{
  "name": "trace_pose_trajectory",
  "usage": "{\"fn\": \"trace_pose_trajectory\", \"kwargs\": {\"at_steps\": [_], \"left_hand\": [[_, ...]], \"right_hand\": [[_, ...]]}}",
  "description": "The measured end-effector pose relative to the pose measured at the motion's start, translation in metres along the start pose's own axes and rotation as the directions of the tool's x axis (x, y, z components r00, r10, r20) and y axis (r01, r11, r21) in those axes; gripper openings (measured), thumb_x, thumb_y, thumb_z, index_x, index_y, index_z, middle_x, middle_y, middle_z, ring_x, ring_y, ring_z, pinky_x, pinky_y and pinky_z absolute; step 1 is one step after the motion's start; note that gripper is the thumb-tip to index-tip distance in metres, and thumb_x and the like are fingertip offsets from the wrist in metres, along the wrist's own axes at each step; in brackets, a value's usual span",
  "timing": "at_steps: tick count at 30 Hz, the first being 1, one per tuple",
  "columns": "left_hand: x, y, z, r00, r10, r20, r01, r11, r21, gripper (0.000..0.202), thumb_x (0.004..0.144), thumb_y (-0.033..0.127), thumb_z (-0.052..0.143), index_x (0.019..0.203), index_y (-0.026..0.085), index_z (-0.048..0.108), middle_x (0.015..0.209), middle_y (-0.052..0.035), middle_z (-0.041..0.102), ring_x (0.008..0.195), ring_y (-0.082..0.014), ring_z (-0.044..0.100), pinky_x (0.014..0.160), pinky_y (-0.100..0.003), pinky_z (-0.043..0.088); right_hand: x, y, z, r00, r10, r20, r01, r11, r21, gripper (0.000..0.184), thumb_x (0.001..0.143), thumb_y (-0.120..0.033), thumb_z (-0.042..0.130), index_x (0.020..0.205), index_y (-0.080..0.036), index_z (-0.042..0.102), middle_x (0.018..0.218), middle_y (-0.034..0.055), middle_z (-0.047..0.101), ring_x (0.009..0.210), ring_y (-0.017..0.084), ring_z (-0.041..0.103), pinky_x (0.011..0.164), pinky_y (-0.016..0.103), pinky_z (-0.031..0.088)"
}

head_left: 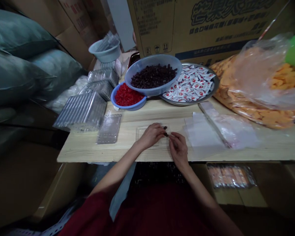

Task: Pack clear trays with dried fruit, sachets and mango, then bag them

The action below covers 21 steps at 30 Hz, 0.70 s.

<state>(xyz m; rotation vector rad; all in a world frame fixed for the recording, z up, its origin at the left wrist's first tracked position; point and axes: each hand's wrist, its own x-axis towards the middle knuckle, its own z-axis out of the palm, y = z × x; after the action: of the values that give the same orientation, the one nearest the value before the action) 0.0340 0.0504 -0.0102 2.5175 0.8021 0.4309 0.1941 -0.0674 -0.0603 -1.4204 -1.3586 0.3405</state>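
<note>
Head view is showing a person's left hand [151, 135] and right hand [178, 148] meeting fingertip to fingertip over a clear plastic tray [140, 132] lying on a wooden table [88, 149]. The left fingers are pinching small dark fruit pieces [165, 133]; whether the right hand is gripping them too is unclear. A bowl of dark fruit [153, 76], a red-filled bowl [127, 95] and a dish of sachets [191, 86] are sitting beyond. Working well here is probably meaning a light pinch, kept low over the tray.
</note>
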Motion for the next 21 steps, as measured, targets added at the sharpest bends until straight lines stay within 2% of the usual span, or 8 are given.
{"fn": "trace_pose_trajectory", "kwargs": {"at_steps": [3, 8, 12, 14, 17, 21], "left_hand": [[0.004, 0.0, 0.007, 1.0, 0.007, 0.028, -0.01, 0.993, 0.12, 0.017, 0.093, 0.027, 0.062, 0.106, 0.017, 0.068, 0.106, -0.0106, 0.065, 0.107, -0.0259, 0.058, 0.094, -0.04, 0.047], [0.004, 0.008, 0.005, 0.999, 0.034, 0.009, -0.035, 0.978, 0.205, 0.019, 0.091, 0.022, 0.063, 0.11, 0.018, 0.061, 0.111, -0.0108, 0.062, 0.106, -0.0253, 0.056, 0.09, -0.038, 0.047], [0.008, 0.009, 0.004, 0.991, 0.093, 0.099, -0.117, 0.954, 0.275, 0.011, 0.092, 0.022, 0.062, 0.103, 0.019, 0.063, 0.108, -0.0101, 0.063, 0.104, -0.0251, 0.056, 0.089, -0.038, 0.045], [0.011, 0.007, 0.004, 0.988, 0.113, 0.11, -0.139, 0.951, 0.277, 0.009, 0.093, 0.022, 0.06, 0.1, 0.018, 0.064, 0.105, -0.0098, 0.064, 0.103, -0.0246, 0.057, 0.089, -0.038, 0.044], [0.011, 0.005, 0.003, 0.992, 0.115, 0.043, -0.121, 0.974, 0.191, 0.007, 0.092, 0.022, 0.06, 0.097, 0.018, 0.063, 0.102, -0.0087, 0.065, 0.1, -0.0234, 0.058, 0.088, -0.037, 0.045], [0.003, 0.016, -0.001, 0.995, 0.038, -0.087, -0.048, 0.993, -0.108, 0.008, 0.094, 0.026, 0.059, 0.097, 0.019, 0.061, 0.095, -0.0051, 0.066, 0.091, -0.0186, 0.061, 0.084, -0.032, 0.047]], "right_hand": [[0.001, 0.002, 0.002, 1.0, 0.014, 0.0, -0.014, 1.0, -0.01, 0.021, 0.098, -0.022, 0.054, 0.112, -0.02, 0.07, 0.12, 0.0128, 0.062, 0.116, 0.024, 0.057, 0.102, 0.047, 0.05], [0.001, 0.003, 0.002, 0.999, 0.04, -0.009, -0.039, 0.999, 0.016, 0.021, 0.097, -0.022, 0.054, 0.112, -0.019, 0.07, 0.118, 0.0125, 0.062, 0.115, 0.023, 0.058, 0.102, 0.046, 0.05], [0.002, 0.006, 0.003, 0.998, 0.058, -0.008, -0.057, 0.997, 0.044, 0.021, 0.096, -0.023, 0.055, 0.11, -0.019, 0.07, 0.117, 0.0124, 0.063, 0.114, 0.023, 0.059, 0.103, 0.046, 0.049], [0.003, 0.007, 0.004, 0.998, 0.061, -0.005, -0.061, 0.997, 0.052, 0.021, 0.096, -0.025, 0.055, 0.109, -0.019, 0.07, 0.117, 0.0128, 0.063, 0.114, 0.024, 0.059, 0.103, 0.047, 0.049], [0.005, 0.005, 0.002, 0.997, 0.074, -0.001, -0.074, 0.995, 0.074, 0.021, 0.096, -0.028, 0.057, 0.11, -0.019, 0.071, 0.117, 0.0129, 0.063, 0.114, 0.024, 0.059, 0.102, 0.047, 0.049], [0.011, -0.007, -0.003, 0.993, 0.11, -0.033, -0.103, 0.979, 0.173, 0.021, 0.094, -0.03, 0.064, 0.111, -0.021, 0.07, 0.117, 0.0102, 0.066, 0.113, 0.023, 0.061, 0.102, 0.045, 0.049]]}}
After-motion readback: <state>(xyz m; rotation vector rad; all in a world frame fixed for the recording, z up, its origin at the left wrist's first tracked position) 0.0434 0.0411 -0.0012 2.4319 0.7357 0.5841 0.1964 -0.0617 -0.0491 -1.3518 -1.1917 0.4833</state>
